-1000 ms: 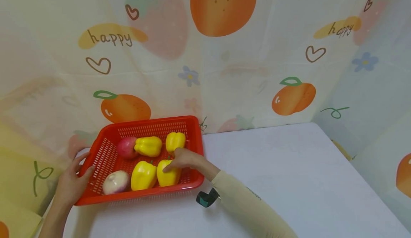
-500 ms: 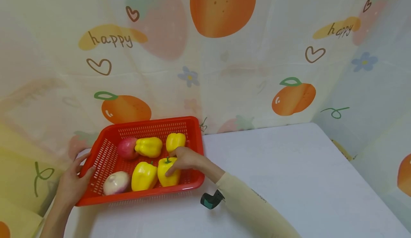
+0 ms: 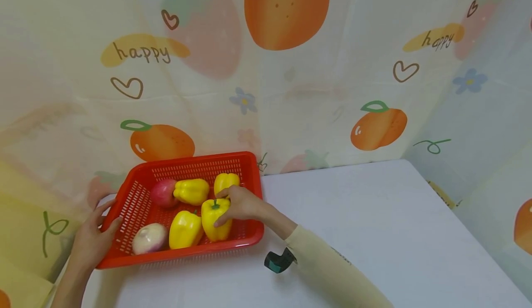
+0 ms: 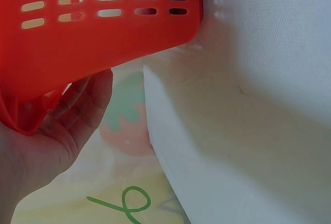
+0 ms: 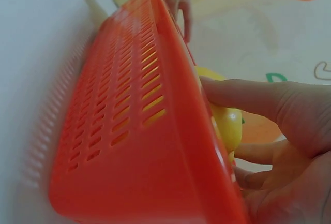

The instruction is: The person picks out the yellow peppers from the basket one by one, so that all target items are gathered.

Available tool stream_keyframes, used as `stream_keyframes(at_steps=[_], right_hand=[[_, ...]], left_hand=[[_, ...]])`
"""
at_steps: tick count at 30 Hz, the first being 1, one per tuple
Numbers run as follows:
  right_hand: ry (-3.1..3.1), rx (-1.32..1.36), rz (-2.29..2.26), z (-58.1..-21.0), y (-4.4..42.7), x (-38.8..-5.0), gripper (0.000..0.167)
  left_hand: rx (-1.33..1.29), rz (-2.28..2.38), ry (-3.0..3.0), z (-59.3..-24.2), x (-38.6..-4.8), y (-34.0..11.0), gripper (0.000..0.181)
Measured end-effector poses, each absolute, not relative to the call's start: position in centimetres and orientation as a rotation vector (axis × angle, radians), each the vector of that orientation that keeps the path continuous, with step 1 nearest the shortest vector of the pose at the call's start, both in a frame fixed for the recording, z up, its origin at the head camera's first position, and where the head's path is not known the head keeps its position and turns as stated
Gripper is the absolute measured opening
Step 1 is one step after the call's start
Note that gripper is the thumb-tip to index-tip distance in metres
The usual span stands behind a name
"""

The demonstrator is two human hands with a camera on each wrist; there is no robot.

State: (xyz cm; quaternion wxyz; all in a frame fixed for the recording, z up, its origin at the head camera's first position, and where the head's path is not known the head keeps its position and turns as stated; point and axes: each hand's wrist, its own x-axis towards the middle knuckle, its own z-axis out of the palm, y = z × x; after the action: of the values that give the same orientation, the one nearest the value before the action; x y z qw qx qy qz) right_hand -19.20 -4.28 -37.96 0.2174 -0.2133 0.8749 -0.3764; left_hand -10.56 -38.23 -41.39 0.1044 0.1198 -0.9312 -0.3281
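- One yellow pepper (image 3: 211, 216) is sitting in the red basket (image 3: 174, 254), lower frame, left of centre; the right hand (image 3: 244, 204) is holding it, thumb near side, fingers far side.
- Keeping the grip firm and level should be helping: a neighbouring pepper (image 3: 184, 230) is sitting just beside it.
- Left hand (image 3: 90, 241) is gripping the basket's left rim; bracing is likely enough.
- Held pepper is looking glossy, blocky, green stem (image 3: 215, 203) pointing up.

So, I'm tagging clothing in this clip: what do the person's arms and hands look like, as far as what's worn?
No gloves show on the left hand or right hand. The right arm wears a cream sleeve with small dark lettering, unreadable here. A black gadget with a dark green face sits by its cuff. No sleeve shows on the left forearm.
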Motion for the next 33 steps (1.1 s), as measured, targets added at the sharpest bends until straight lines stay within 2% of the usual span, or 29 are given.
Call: stream_keyframes(at_steps=[21,33], right_hand=[[2.583,-0.83,-1.046,-36.6,-3.0,-19.3,0.072],[2.612,-0.858,-1.061,-36.2,-2.5,-19.6,0.072]], left_hand=[[0.377,-0.985,-2.743,-41.6,-10.7,-38.3,0.052],[0.359,-0.991,-2.738,-41.7,-10.5,-38.4,0.051]])
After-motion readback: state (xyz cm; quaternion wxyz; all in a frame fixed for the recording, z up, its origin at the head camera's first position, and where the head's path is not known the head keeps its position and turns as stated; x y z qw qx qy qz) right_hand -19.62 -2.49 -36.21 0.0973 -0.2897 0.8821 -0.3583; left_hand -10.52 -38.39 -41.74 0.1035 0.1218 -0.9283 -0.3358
